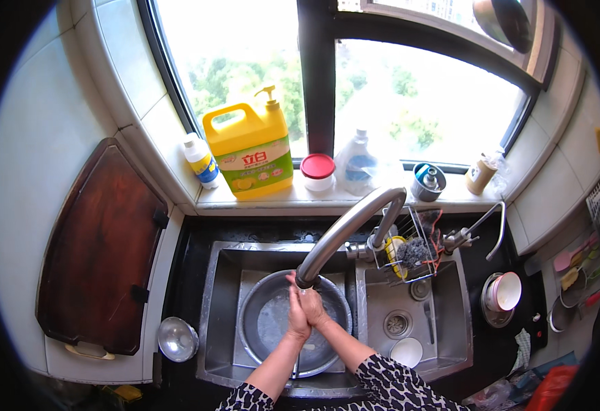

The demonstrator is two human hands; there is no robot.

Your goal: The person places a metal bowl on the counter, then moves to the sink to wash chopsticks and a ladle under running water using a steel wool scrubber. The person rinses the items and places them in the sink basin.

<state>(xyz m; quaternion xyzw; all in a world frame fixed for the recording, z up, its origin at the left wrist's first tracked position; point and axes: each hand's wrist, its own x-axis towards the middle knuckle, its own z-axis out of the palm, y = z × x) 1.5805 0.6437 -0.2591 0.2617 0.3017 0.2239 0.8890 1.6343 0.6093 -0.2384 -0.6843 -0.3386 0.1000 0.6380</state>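
My left hand point(297, 317) and my right hand point(312, 306) are pressed together below the spout of a curved metal faucet point(354, 228). The spout end covers part of the fingers, and whether anything lies between the palms is hidden. Beneath both hands a round metal basin point(244, 329) sits in the left bowl of a stainless steel sink point(217, 308). What looks like shallow water covers the basin's bottom. A thin metal utensil point(295, 367) shows at its near side, partly covered by my left forearm.
The right bowl holds a small white bowl point(406, 352) and a drain strainer point(398, 323). Behind it hangs a wire rack point(408, 277) with a scrubber point(417, 251). A yellow detergent jug point(251, 144) stands on the sill. A wooden board point(102, 251) leans left, near a metal bowl point(178, 339). Stacked bowls point(505, 292) stand right.
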